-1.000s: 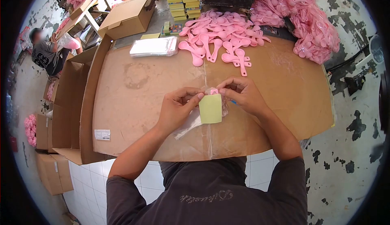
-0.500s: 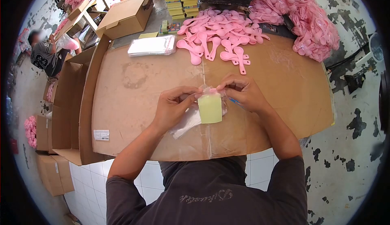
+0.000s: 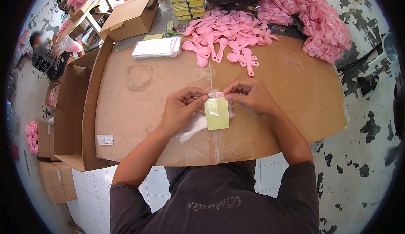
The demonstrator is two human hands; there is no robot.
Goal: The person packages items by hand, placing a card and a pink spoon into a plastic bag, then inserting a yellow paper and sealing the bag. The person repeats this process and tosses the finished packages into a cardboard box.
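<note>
Between both hands is a clear plastic bag (image 3: 213,93) with a pale green card (image 3: 217,115) in it. A bit of pink (image 3: 220,94) shows above the card; the rest of that item is hidden. My left hand (image 3: 184,106) pinches the bag's upper left corner between thumb and finger. At the upper right corner, my right hand (image 3: 249,95) pinches it the same way. Under the bag and my left hand, other clear plastic bags (image 3: 192,128) lie on the cardboard-covered table (image 3: 139,120). A little blue shows below my right fingers, too covered to identify.
Pink spoons (image 3: 223,33) lie heaped at the table's back, beside a stack of clear bags (image 3: 157,47). Card stacks (image 3: 179,1) stand behind. Bagged spoons (image 3: 322,27) pile up back right. An open carton (image 3: 71,111) borders the left side. Another person (image 3: 46,56) sits far left.
The card in the bag hangs straighter and flatter, with more glare on the plastic. My fingers stay pinched at the bag's top corners, with only a slight shift.
</note>
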